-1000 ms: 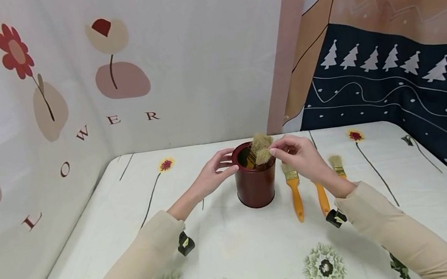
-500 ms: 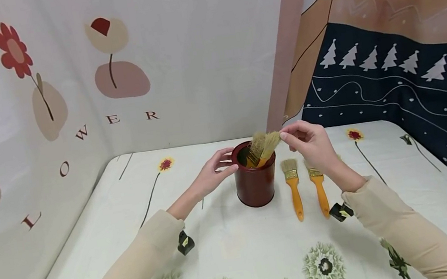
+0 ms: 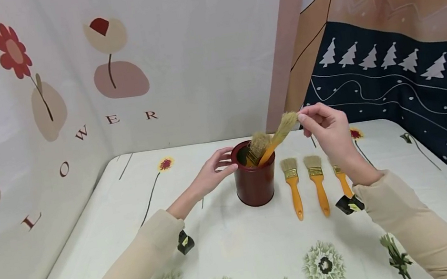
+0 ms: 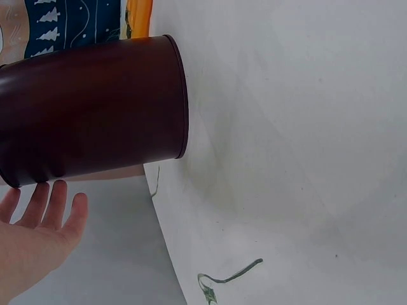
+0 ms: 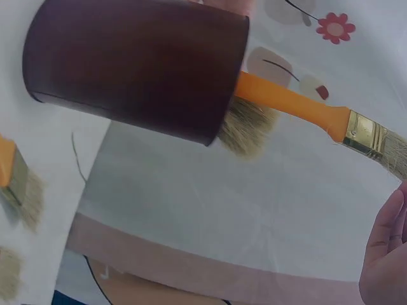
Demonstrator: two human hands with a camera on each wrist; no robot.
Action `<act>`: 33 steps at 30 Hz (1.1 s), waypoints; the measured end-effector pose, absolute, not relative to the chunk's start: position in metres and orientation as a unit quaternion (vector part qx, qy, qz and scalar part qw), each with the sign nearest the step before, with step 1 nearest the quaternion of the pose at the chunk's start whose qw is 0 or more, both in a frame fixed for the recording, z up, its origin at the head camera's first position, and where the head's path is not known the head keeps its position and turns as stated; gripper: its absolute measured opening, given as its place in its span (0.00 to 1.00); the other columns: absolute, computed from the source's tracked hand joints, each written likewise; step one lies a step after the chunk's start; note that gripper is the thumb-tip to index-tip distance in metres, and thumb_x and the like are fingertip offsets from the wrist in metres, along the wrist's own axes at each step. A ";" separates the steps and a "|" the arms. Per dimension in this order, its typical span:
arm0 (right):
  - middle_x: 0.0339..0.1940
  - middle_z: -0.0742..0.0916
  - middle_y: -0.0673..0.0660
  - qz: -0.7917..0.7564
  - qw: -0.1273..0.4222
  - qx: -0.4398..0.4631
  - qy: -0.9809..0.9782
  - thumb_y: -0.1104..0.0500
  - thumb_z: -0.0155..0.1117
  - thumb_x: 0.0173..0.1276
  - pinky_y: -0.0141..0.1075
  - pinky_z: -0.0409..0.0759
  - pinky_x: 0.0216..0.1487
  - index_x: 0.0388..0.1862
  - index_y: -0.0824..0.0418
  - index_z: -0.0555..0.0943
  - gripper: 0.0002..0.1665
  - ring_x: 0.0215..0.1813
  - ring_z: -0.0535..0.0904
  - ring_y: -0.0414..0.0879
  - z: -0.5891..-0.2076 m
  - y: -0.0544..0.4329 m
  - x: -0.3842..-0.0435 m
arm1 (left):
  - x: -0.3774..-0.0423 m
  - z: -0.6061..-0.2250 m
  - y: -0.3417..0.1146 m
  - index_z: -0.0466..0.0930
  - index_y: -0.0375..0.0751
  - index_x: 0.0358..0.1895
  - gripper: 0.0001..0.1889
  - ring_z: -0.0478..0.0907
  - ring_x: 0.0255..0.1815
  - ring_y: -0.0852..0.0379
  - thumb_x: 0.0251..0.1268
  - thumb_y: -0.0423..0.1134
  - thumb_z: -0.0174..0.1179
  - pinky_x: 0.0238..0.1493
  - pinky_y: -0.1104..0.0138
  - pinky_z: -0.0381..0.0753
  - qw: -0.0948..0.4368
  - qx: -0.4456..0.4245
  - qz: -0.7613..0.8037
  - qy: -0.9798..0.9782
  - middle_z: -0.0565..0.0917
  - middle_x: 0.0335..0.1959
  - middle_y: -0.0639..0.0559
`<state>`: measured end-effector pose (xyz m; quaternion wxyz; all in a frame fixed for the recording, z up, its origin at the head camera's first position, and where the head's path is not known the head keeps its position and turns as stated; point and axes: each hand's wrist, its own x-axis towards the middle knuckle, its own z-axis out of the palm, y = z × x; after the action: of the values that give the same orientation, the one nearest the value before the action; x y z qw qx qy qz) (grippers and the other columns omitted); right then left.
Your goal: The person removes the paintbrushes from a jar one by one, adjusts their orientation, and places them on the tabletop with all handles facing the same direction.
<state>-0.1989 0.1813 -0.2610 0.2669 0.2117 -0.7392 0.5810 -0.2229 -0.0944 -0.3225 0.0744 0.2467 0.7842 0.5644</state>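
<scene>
The dark red can [image 3: 255, 185] stands upright on the table [image 3: 232, 254] and serves as the reference for all positions. The left hand [image 3: 215, 172] is at the can's left side, fingers extended and parted from the thumb, fingertips touching the wall near the rim; they are not closed around it. The right hand [image 3: 327, 131], above and to the right of the can, pinches the bristle tips of a flat paintbrush [image 3: 274, 147] between thumb and fingers. This brush slants from the can's mouth up to the right, bristles uppermost, orange handle lowermost. The handle's end is hidden at the rim, so its depth inside the can cannot be confirmed. A second brush [image 3: 260, 143] sits in the can, bristles up. To the right of the can, a near brush [image 3: 295, 191], a middle brush [image 3: 319, 188] and a far brush [image 3: 342, 182] lie in a row on the table.
</scene>
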 end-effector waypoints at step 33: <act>0.20 0.75 0.53 0.513 0.264 0.116 -0.809 0.60 0.57 0.63 0.25 0.69 0.18 0.38 0.61 0.77 0.07 0.21 0.68 0.44 -0.258 0.247 -0.198 | -0.224 -0.322 -0.094 0.58 0.34 0.62 0.26 0.66 0.54 0.45 0.62 0.36 0.54 0.53 0.57 0.67 0.072 0.247 0.559 0.788 0.68 0.55 0.38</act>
<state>-0.1975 0.2473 -0.2582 0.2641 0.1159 -0.8087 0.5127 -0.2239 -0.0945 -0.3219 0.0721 0.2473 0.7885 0.5586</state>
